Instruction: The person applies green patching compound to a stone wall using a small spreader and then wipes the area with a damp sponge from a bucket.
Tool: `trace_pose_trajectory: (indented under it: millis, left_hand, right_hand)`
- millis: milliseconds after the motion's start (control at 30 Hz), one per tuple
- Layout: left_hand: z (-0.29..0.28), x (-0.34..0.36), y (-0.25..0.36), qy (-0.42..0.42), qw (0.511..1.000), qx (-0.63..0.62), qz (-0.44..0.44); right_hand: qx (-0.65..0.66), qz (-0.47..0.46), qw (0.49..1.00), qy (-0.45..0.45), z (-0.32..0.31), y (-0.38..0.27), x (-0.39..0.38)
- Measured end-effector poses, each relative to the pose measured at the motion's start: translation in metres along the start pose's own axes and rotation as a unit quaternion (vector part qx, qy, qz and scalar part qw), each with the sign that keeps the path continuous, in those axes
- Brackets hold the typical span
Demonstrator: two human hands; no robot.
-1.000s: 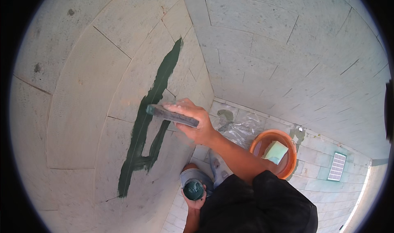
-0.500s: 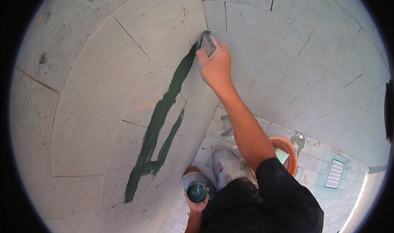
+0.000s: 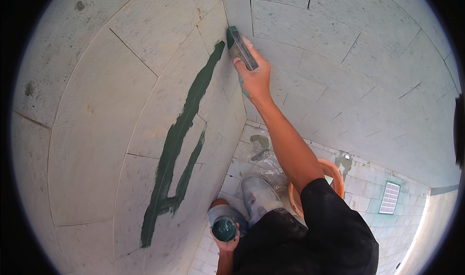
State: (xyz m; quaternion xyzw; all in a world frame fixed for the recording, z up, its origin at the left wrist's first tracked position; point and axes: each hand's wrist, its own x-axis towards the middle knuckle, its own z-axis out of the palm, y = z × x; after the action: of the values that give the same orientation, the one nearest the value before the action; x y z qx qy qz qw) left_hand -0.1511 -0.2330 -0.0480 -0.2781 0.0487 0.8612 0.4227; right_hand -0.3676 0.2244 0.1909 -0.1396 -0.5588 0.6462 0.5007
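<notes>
My right hand (image 3: 255, 75) is closed around a grey, flat-bladed float (image 3: 242, 49) whose end is coated in dark green paste. That end is up in the wall corner, by the top of a long dark green strip (image 3: 184, 122) smeared along a joint between the wall tiles. A shorter green branch (image 3: 190, 174) joins the strip low down. Close to my legs, my left hand (image 3: 226, 243) holds a small round cup (image 3: 224, 229) with dark green paste inside.
An orange bucket (image 3: 296, 202) stands on the tiled floor, partly behind my right arm, with a pale green piece (image 3: 329, 179) in it. Clear plastic sheeting (image 3: 269, 167) lies near my feet. A white drain grate (image 3: 390, 198) is set into the floor at right.
The float has tilted off the left wall, so its green-coated end now shows in the corner. My view has shifted slightly; my left hand still holds the cup.
</notes>
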Motion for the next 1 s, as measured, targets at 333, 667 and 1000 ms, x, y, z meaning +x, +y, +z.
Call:
trace_pose_trajectory:
  millis: [333, 667, 1000]
  left_hand:
    - [0.002, 0.001, 0.002, 0.000, 1.000, 0.015, -0.013]
    - [0.008, 0.003, -0.001, 0.097, 0.993, 0.050, 0.039]
    - [0.000, 0.000, -0.002, 0.082, 0.996, 0.033, 0.027]
  right_hand:
    - [-0.083, -0.160, 0.966, -0.185, -0.003, -0.001, -0.079]
    - [-0.019, 0.077, 0.997, -0.007, 0.016, -0.032, -0.030]
    - [-0.329, -0.149, 0.930, -0.069, 0.032, -0.045, -0.042]
